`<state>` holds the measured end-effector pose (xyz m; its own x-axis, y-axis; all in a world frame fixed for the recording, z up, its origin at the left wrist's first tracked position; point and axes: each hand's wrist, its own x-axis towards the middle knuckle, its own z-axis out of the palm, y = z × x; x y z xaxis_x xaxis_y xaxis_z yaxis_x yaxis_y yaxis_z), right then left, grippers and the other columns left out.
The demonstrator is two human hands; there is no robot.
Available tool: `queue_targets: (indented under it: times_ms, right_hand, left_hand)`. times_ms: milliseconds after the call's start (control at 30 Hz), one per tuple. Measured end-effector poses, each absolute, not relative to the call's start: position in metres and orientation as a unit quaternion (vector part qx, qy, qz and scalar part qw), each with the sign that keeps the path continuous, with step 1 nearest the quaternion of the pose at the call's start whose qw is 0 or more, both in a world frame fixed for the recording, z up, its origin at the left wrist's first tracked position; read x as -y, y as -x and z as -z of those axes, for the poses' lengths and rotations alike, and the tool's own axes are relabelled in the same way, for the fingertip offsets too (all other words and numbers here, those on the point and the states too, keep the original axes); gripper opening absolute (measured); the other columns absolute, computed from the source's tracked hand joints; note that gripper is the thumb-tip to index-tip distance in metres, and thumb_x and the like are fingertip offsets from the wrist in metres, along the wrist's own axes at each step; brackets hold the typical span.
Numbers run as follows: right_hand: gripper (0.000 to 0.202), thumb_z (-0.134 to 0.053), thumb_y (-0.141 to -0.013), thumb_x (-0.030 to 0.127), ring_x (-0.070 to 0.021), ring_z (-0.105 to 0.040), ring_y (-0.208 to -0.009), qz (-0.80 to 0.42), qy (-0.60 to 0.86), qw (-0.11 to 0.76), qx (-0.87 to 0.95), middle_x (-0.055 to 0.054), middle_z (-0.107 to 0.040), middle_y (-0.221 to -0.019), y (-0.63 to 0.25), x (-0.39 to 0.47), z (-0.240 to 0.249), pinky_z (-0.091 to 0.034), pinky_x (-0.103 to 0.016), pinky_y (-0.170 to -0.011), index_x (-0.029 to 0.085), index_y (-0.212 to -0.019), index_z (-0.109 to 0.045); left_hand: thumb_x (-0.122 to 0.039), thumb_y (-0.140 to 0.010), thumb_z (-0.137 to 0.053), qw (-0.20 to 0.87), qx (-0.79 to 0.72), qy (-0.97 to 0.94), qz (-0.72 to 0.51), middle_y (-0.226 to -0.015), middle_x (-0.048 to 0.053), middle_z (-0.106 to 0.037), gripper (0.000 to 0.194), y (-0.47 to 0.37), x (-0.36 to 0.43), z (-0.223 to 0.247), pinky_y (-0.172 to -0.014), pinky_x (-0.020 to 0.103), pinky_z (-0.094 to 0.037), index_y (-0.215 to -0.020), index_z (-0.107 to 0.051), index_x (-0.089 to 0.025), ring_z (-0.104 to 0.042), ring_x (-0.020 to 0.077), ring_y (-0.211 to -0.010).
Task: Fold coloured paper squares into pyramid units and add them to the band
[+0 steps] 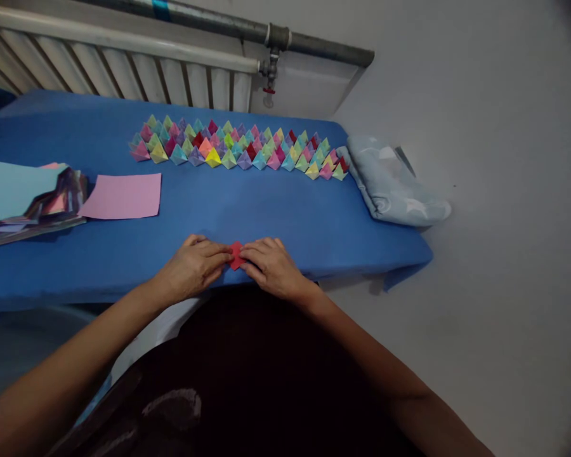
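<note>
A small piece of folded red paper (236, 256) lies at the front edge of the blue-covered table (285, 228), between my two hands. My left hand (196, 265) has its fingers pressed together on the paper's left side. From the right, my right hand (272, 265) pinches and presses the other side with thumb and fingers. The fingertips cover both side edges of the paper, so only its middle shows. Beyond the hands, several rows of small folded paper boats (228, 149) in many colours stand close together.
A pink paper sheet (124, 197) lies left of the hands, next to a stack of coloured paper (14, 193) in a crumpled wrapper. A folded pale blue cloth (394, 184) rests at the right end. Behind the table are a radiator (124, 70) and a metal pipe (219, 24).
</note>
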<state>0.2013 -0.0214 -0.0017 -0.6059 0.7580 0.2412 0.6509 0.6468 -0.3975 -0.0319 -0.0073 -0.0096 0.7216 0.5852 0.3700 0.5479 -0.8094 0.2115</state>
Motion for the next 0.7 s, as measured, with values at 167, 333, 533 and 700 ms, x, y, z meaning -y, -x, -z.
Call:
queue_targets:
  times_ms: [167,333,533,700]
  right_hand:
    - [0.018,-0.058,-0.096,0.031,-0.0211,-0.055,-0.098,-0.128,0.401,0.197,0.885,-0.005,-0.072,-0.112,-0.202,0.021,0.000,-0.033,-0.034,-0.083,0.019,-0.106,-0.067]
    - [0.019,-0.054,-0.099,0.031,-0.0211,-0.055,-0.101,-0.119,0.395,0.203,0.888,-0.004,-0.072,-0.115,-0.202,0.020,0.008,-0.032,-0.036,-0.087,0.022,-0.104,-0.069]
    - [0.027,-0.046,-0.102,0.033,-0.0224,-0.055,-0.103,-0.114,0.399,0.214,0.884,-0.004,-0.073,-0.114,-0.201,0.021,0.011,-0.032,-0.037,-0.087,0.021,-0.107,-0.070]
    - [0.027,-0.046,-0.102,0.032,-0.0236,-0.055,-0.104,-0.112,0.408,0.211,0.881,-0.006,-0.072,-0.117,-0.201,0.022,0.013,-0.033,-0.038,-0.088,0.021,-0.110,-0.070]
  left_hand:
    - [-0.030,-0.098,-0.049,0.070,-0.312,-0.925,-0.203,-0.111,0.006,-0.075,0.024,0.035,0.003,0.009,-0.098,0.038,-0.037,-0.110,-0.068,-0.024,-0.068,0.0191,-0.096]
    - [-0.034,-0.099,-0.047,0.079,-0.308,-0.923,-0.216,-0.105,0.004,-0.076,0.025,0.035,-0.002,0.012,-0.098,0.036,-0.038,-0.103,-0.070,-0.024,-0.069,0.0171,-0.090]
    - [-0.035,-0.099,-0.048,0.078,-0.326,-0.912,-0.236,-0.106,0.005,-0.076,0.025,0.032,0.001,0.012,-0.098,0.037,-0.038,-0.102,-0.070,-0.023,-0.070,0.0171,-0.091]
    - [-0.035,-0.100,-0.046,0.076,-0.334,-0.908,-0.240,-0.108,0.006,-0.075,0.028,0.030,0.002,0.012,-0.094,0.036,-0.041,-0.099,-0.071,-0.022,-0.068,0.0179,-0.093]
